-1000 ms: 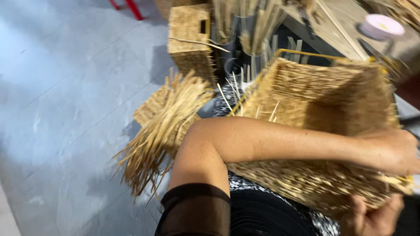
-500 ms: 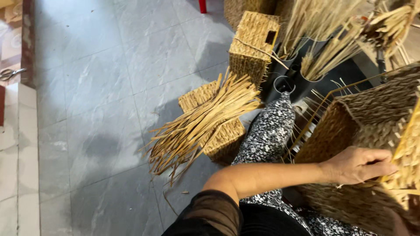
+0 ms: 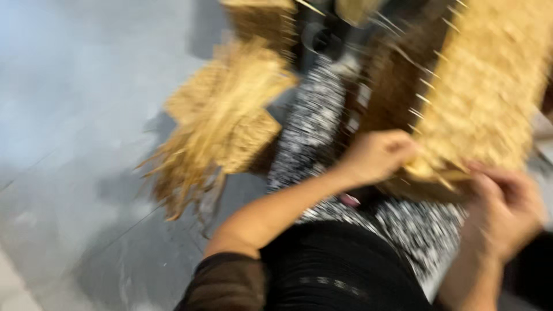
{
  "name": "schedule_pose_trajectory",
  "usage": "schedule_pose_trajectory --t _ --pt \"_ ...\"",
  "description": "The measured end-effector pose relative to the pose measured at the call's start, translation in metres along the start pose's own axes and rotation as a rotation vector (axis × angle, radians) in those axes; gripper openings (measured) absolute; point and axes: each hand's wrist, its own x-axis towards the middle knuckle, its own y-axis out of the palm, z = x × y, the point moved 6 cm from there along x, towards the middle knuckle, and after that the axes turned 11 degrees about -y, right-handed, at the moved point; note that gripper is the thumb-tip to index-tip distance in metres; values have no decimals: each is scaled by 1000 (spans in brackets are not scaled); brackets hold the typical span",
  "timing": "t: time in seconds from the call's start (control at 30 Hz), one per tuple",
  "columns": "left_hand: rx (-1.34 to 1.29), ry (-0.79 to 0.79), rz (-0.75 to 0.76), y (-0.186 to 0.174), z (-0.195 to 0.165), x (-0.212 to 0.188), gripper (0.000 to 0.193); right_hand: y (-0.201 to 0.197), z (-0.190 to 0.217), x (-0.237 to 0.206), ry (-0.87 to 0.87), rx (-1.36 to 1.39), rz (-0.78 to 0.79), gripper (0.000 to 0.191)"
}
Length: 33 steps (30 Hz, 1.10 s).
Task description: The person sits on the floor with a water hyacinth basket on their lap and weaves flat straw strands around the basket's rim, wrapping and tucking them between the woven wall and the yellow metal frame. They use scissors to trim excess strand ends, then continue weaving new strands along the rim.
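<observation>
Both hands on a half-woven straw basket, held over the lap.

The left hand [image 3: 377,156] grips the woven basket [image 3: 478,98] at its near lower edge; the right hand [image 3: 507,210] closes on that edge from the right. A bundle of loose straw [image 3: 222,124] lies left, across a woven mat on the grey floor [image 3: 75,115].
</observation>
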Motion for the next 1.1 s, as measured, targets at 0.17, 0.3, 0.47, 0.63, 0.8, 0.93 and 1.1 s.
schedule_pose_trajectory --t 0.17,0.3,0.47,0.63,0.8,0.93,1.1 --pt "51 -224 183 -12 -1 -14 31 32 24 -12 -69 198 90 41" --pt "4 -187 206 -17 -1 -26 25 50 39 -20 6 244 126 80" --pt "-272 -271 317 -15 13 -38 15 49 37 -29 61 374 182 74" --pt "-334 -305 321 -14 18 -40 16 45 28 -31 123 385 300 9" --pt "-469 -351 355 -10 27 -40 13 52 22 -37 235 425 313 9" --pt "-469 -344 364 -11 34 -41 13 56 24 -32 256 322 272 15" --pt "-488 -352 368 -7 28 -40 15 70 25 -16 242 289 236 17"
